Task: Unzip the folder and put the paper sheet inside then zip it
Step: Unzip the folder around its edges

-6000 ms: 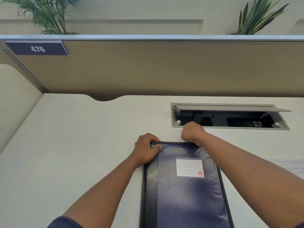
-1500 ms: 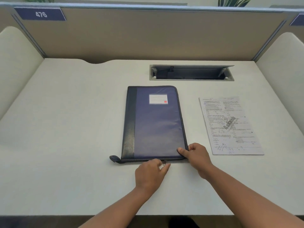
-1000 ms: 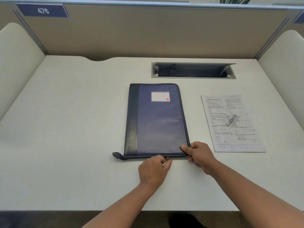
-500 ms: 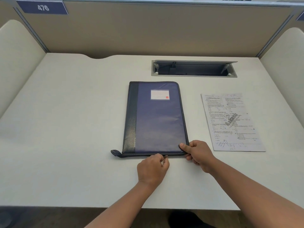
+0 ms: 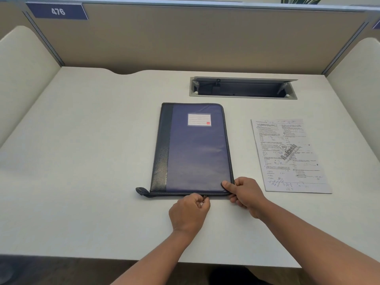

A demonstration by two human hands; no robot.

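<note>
Little has shifted since a moment ago: both hands stay at the folder's near edge. Lower centre of the frame, the left hand (image 5: 189, 212) pinches the zipper pull (image 5: 204, 198). Above it the blue folder (image 5: 195, 149) lies flat and closed on the desk (image 5: 82, 140). The right hand (image 5: 245, 194) grips its near right corner. Further right, the paper sheet (image 5: 287, 155) lies apart.

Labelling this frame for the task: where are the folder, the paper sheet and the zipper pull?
folder (image 5: 197, 153): head view, blue cover.
paper sheet (image 5: 287, 155): head view, printed middle.
zipper pull (image 5: 204, 198): head view, metal tab.
</note>
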